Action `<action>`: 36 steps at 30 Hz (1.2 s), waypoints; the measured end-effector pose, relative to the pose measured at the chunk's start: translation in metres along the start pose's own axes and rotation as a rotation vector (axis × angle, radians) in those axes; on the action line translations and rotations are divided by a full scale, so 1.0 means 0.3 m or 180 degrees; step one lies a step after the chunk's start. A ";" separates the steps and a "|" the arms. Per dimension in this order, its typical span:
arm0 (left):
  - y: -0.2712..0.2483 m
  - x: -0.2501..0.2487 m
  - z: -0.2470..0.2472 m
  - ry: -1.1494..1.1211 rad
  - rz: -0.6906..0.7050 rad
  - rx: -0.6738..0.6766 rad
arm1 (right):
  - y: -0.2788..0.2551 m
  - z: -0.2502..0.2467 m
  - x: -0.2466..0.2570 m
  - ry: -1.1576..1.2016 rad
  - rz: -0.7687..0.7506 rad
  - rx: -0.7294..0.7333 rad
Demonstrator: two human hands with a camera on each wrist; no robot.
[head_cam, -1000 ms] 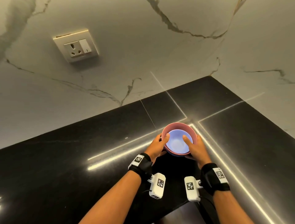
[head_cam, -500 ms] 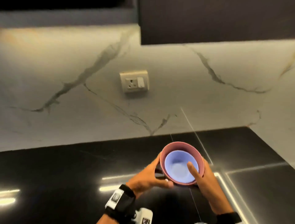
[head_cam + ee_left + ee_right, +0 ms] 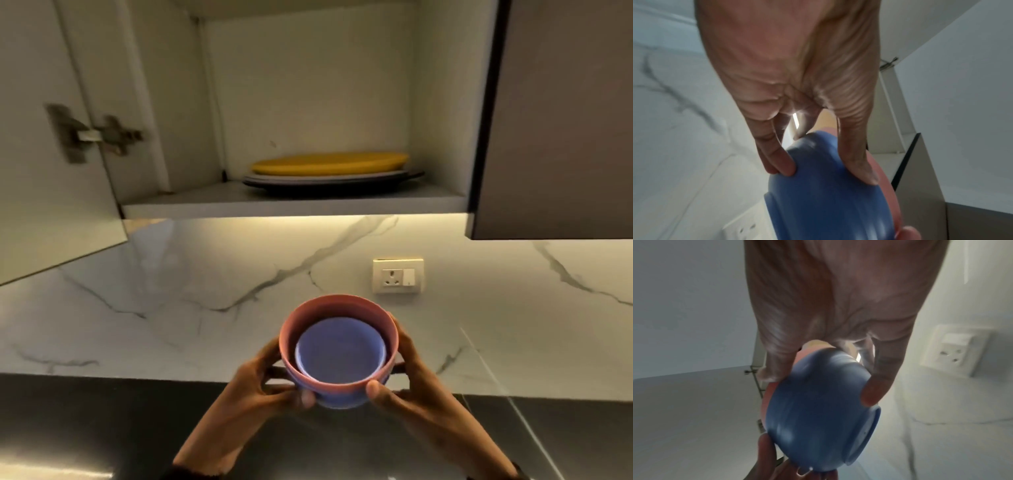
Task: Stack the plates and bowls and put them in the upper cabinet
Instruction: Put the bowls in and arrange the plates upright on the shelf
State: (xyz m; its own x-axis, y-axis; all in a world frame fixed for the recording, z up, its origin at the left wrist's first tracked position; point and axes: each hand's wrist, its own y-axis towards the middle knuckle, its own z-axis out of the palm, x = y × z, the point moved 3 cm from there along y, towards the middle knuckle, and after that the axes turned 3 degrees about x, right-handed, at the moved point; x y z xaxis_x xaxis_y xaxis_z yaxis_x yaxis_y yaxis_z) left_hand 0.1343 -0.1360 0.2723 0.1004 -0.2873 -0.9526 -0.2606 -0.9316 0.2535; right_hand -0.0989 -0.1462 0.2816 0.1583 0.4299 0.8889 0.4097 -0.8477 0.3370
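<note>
A stack of bowls is held in the air below the open upper cabinet: a pink bowl (image 3: 342, 305) with a lilac-blue bowl (image 3: 339, 356) nested inside, both sitting in a blue bowl (image 3: 337, 401). My left hand (image 3: 270, 380) grips the stack's left side and my right hand (image 3: 407, 380) its right side, thumbs at the near rim. The wrist views show the blue bowl's underside (image 3: 828, 194) (image 3: 818, 415) with fingers (image 3: 783, 167) (image 3: 873, 391) curled against it. On the cabinet shelf (image 3: 191, 202) a yellow plate (image 3: 329, 162) lies on top of grey and dark plates (image 3: 329, 183).
The cabinet's left door (image 3: 51, 171) stands open, hinge showing; a closed dark door (image 3: 561, 120) is on the right. A wall socket (image 3: 398, 276) sits on the marble backsplash. The black counter (image 3: 102, 428) runs below my hands. Shelf room shows left of the plates.
Both hands have lifted the bowl stack off the black counter and raised it toward the cabinet. The head view has tilted up, bringing the open cabinet and plates into sight.
</note>
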 end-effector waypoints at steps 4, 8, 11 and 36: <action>-0.068 -0.132 -0.153 0.0333 0.0330 -0.0258 | 0.103 0.117 0.148 -0.0263 -0.0326 -0.0011; -0.120 -0.248 -0.254 0.0627 0.0544 -0.0425 | 0.177 0.183 0.276 -0.0318 -0.0713 -0.0057; -0.146 -0.328 -0.312 0.0655 0.0742 -0.0601 | 0.220 0.204 0.370 -0.0373 -0.0935 -0.0169; 0.114 -0.685 -0.432 0.0023 0.1521 -0.1223 | 0.598 0.152 0.736 -0.0137 -0.0849 -0.0668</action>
State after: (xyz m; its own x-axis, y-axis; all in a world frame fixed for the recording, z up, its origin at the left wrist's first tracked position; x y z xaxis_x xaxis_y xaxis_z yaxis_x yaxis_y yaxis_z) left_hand 0.2292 -0.1377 0.4985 0.0647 -0.6932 -0.7178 0.0865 -0.7127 0.6961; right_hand 0.0506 -0.1891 0.5241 0.1101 0.6541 0.7483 0.2487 -0.7471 0.6165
